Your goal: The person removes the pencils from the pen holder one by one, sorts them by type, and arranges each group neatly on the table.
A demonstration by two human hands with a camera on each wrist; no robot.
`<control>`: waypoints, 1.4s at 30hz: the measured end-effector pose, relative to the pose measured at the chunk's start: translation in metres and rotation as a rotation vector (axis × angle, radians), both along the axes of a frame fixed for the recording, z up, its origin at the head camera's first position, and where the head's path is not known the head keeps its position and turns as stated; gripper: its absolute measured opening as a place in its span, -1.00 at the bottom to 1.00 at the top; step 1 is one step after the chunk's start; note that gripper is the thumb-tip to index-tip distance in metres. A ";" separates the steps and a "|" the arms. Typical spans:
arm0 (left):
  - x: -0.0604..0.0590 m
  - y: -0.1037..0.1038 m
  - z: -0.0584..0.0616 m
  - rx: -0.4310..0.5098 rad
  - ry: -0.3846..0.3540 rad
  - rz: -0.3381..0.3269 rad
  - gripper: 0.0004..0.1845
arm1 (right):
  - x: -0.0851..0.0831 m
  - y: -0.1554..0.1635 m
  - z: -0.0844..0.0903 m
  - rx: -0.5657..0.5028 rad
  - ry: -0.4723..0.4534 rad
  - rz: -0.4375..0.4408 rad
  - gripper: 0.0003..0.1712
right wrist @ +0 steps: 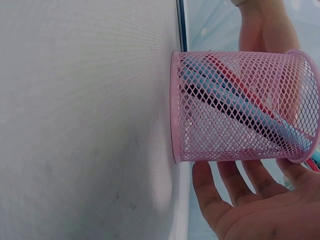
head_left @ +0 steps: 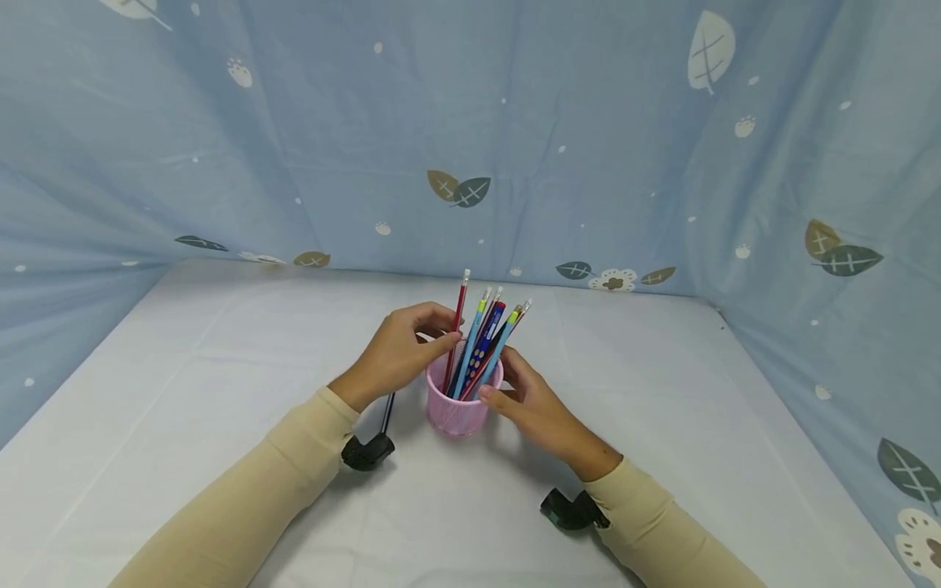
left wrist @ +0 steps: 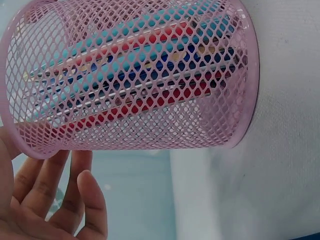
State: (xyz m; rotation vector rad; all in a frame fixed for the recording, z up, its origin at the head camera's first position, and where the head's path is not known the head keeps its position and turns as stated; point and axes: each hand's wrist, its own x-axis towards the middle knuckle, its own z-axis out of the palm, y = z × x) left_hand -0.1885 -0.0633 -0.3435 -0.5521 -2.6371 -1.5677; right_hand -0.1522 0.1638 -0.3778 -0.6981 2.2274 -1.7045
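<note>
Your count at this moment: 1 pink mesh cup (head_left: 457, 408) on the table, approx. 7 pencils/pens (head_left: 481, 343) standing in it; exact no. hard to tell where they overlapped. You had 2 hands at the cup: left hand (head_left: 397, 351), right hand (head_left: 537, 408).
</note>
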 end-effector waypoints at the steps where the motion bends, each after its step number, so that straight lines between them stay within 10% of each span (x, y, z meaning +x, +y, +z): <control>1: 0.000 0.000 0.000 0.002 0.002 0.003 -0.80 | 0.000 0.000 0.000 0.002 0.000 0.000 -0.21; 42: 0.002 -0.028 0.038 0.257 0.163 0.114 -0.64 | -0.001 0.001 -0.002 0.001 0.014 -0.001 -0.19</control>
